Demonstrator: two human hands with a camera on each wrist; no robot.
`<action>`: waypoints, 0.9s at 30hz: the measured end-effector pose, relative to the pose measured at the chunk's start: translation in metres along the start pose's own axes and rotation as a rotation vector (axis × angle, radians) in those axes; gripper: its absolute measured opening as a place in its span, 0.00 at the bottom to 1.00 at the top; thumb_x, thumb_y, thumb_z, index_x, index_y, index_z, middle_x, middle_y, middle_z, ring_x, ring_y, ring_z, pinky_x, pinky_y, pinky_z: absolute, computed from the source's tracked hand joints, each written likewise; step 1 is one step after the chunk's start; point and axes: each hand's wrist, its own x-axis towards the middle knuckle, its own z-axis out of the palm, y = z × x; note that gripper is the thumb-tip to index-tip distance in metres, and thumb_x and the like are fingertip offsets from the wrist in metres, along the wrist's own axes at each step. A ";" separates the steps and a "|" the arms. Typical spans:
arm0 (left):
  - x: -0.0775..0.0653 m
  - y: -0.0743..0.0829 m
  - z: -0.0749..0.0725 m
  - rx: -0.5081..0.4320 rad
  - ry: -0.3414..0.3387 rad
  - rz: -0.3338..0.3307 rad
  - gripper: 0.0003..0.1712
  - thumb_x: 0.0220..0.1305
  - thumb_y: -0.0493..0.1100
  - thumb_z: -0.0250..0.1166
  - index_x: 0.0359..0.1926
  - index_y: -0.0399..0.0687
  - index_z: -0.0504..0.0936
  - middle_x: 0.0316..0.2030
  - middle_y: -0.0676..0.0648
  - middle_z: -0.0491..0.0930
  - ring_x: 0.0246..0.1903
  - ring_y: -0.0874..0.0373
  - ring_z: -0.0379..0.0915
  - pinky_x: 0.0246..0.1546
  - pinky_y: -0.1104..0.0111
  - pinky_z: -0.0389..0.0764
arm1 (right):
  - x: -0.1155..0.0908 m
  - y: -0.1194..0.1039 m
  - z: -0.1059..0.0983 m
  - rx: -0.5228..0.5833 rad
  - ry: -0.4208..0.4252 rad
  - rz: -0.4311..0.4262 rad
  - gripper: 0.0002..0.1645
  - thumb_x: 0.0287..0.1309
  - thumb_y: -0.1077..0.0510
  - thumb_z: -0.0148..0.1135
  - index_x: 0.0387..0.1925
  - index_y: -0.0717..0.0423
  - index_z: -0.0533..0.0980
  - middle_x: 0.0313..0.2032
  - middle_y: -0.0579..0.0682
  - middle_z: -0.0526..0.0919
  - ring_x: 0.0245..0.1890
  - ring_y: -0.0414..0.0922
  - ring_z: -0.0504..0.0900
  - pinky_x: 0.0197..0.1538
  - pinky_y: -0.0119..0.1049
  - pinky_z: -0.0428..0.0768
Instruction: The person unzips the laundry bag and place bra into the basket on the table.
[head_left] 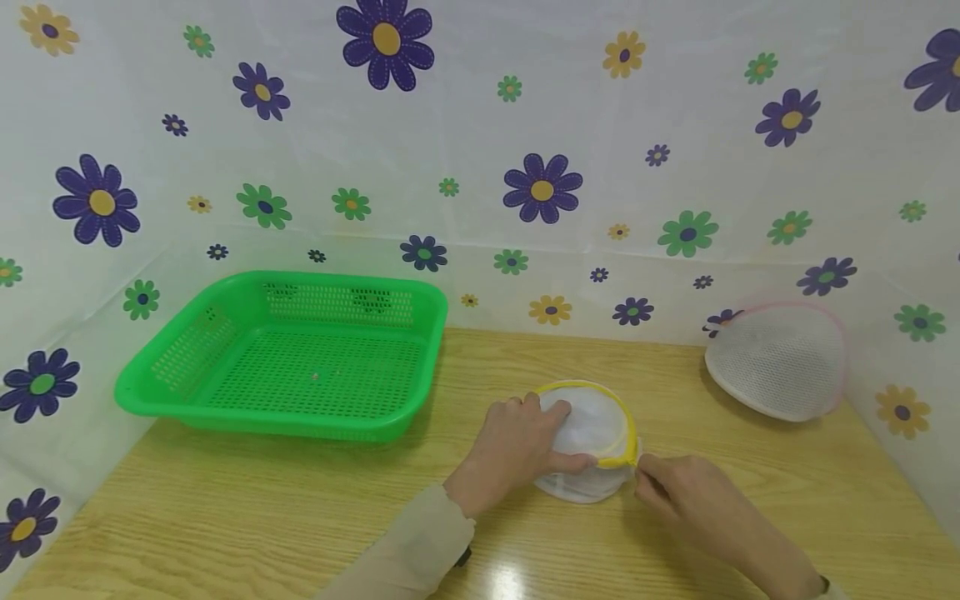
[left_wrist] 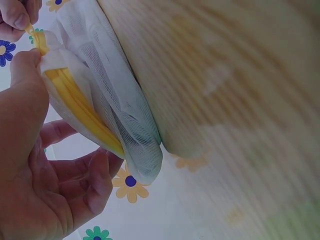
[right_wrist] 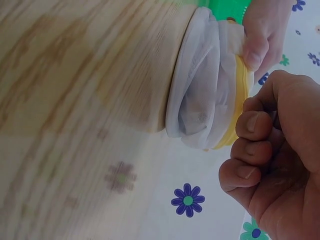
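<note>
A round white mesh laundry bag (head_left: 581, 490) with a yellow zipper (head_left: 628, 421) round its top sits on the wooden table in the head view. My left hand (head_left: 521, 446) holds its top from the left, thumb along the near rim by the zipper and fingers over the far side. At the bag's right edge, my right hand (head_left: 693, 496) pinches the zipper pull (left_wrist: 28, 29), which shows yellow in the left wrist view. Soft folds run down the bag's mesh side (right_wrist: 197, 95) in the right wrist view, where the curled right fingers hide the pull.
A green plastic basket (head_left: 281, 425) with a perforated base stands at the back left. Toward the back right, another white mesh bag (head_left: 780, 358) with pink edging leans against the flowered cloth (head_left: 465, 133). The wood-grain table (head_left: 247, 517) reaches back to that cloth.
</note>
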 end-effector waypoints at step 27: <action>-0.004 -0.022 -0.010 -0.152 -0.099 0.135 0.46 0.56 0.81 0.61 0.62 0.55 0.80 0.38 0.49 0.86 0.30 0.61 0.78 0.29 0.71 0.76 | 0.003 0.009 -0.001 0.054 -0.147 0.163 0.20 0.62 0.65 0.60 0.20 0.42 0.66 0.17 0.30 0.58 0.18 0.25 0.55 0.22 0.23 0.60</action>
